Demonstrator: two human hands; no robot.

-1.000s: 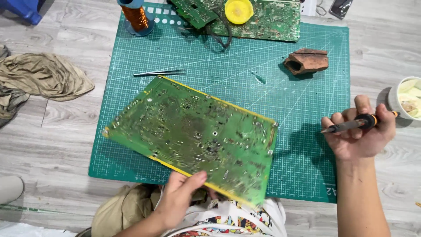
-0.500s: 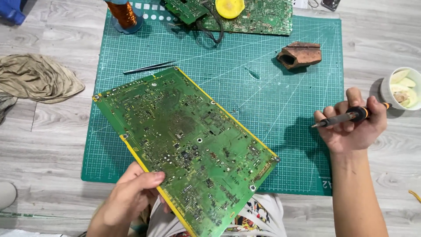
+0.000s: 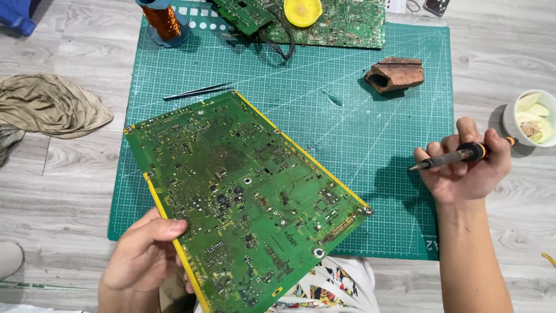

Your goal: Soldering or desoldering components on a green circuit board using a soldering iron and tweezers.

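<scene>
Here, the left hand [image 3: 145, 255] pinches the large green yellow-edged circuit board [image 3: 243, 197] at its near edge, fingers closed, tilted above the green cutting mat [image 3: 359, 127]; the right hand [image 3: 466, 171] wraps a black-and-orange soldering iron [image 3: 457, 155].

1. A grey wood-look floor [image 3: 75, 168] carries everything.
2. Directly on it lie a green cutting mat [image 3: 370, 116], a crumpled beige cloth [image 3: 49, 107], and a white bowl [image 3: 512, 124] near the mat's right edge.
</scene>
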